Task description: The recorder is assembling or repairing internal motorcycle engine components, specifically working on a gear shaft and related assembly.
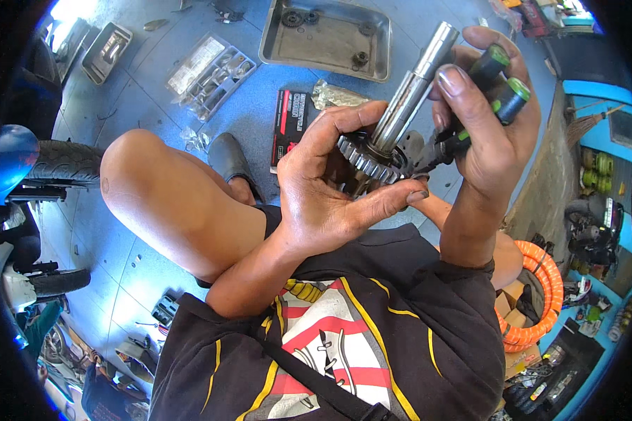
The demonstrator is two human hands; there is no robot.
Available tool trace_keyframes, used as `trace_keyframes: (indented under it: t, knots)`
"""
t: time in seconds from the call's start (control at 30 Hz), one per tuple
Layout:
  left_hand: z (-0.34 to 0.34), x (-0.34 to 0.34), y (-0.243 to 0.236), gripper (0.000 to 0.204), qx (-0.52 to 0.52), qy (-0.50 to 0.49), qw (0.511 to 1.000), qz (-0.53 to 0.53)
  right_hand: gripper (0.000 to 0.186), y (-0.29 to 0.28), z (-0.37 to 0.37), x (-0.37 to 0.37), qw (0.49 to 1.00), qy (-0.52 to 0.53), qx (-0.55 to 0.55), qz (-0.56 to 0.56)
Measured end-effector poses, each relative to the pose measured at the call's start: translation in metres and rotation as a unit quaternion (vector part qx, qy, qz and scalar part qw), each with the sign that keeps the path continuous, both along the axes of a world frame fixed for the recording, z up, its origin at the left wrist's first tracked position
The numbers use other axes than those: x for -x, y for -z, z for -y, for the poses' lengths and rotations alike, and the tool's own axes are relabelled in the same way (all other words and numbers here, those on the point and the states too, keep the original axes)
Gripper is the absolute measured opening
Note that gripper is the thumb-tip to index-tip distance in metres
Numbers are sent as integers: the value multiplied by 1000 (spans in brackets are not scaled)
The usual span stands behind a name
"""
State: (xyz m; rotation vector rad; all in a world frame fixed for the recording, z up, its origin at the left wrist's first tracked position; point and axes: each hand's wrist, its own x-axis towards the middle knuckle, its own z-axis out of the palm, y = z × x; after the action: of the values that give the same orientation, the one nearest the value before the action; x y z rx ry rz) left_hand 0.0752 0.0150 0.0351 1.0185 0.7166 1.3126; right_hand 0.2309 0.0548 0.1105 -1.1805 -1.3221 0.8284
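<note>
My left hand (323, 186) is wrapped round a gear shaft (416, 88), fingers and thumb closed about its toothed gear (372, 163). The bare, polished end of the shaft slants up and to the right. In my right hand (495, 133) is a pair of pliers (510, 100) with black and green handles, one of them between the fingers and the palm. The dark jaws of the pliers reach down to the left, close beside the gear. Whether their tips touch the shaft cannot be made out. My right thumb lies alongside the shaft.
On the tiled floor ahead are a metal tray (323, 48) with several gears, a compartment box (218, 83) of small parts and a red-and-black carton (284, 133). Motorcycle tyres (67, 163) stand at left. An orange coil (553, 284) lies at right, below a broom (588, 123).
</note>
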Motion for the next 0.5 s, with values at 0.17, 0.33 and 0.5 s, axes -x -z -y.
trace_keyframes:
  t: [0.17, 0.33, 0.5]
  knots:
    - [-1, 3, 3, 76, -89, 6, 996, -24, 42, -2, 0, 3, 998, -21, -43, 31]
    - [-2, 5, 2, 79, -16, 0, 994, 105, 49, -4, 3, 1, 994, -73, -76, 13]
    - [-6, 13, -1, 70, 159, 133, 963, 175, 52, -5, -1, -11, 982, -146, -120, 20]
